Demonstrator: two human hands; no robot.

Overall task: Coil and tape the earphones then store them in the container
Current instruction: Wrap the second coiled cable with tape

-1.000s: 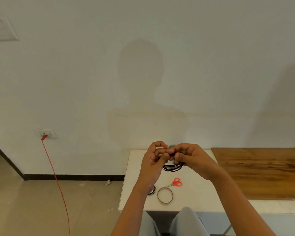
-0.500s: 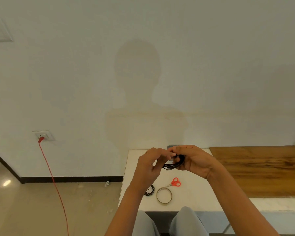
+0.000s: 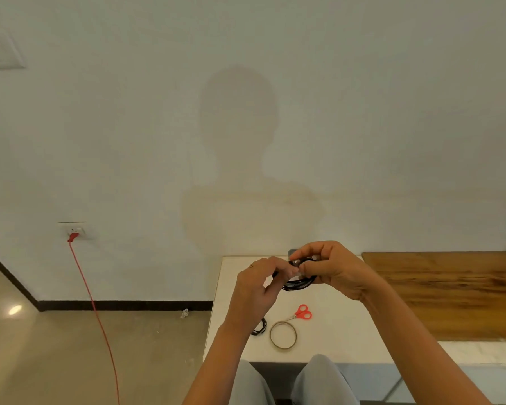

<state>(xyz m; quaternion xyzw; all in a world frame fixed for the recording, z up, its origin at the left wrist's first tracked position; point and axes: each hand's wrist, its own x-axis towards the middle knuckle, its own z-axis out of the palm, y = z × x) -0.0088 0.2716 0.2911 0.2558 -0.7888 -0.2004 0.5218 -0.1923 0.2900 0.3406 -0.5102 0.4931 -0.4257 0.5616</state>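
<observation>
A coil of black earphones [image 3: 299, 284] hangs in the air above the white table [image 3: 342, 325]. My right hand [image 3: 335, 268] grips the coil's top with curled fingers. My left hand [image 3: 260, 285] pinches the coil's left side between thumb and fingertips. On the table below lie a roll of tape [image 3: 283, 335], small red-handled scissors [image 3: 302, 312] and a second bundle of black cable [image 3: 260, 327], partly hidden by my left wrist. A small grey object [image 3: 291, 253], mostly hidden behind my right hand, stands at the table's back edge; I cannot tell what it is.
A wooden surface [image 3: 456, 290] adjoins the white table on the right. A red cable [image 3: 95, 311] runs from a wall socket [image 3: 75, 230] down across the floor at left. My knees [image 3: 289, 381] are under the table's front edge.
Both hands have shifted slightly right and apart. The coil shows more between them, and my left hand now pinches its left side instead of overlapping my right fingers.
</observation>
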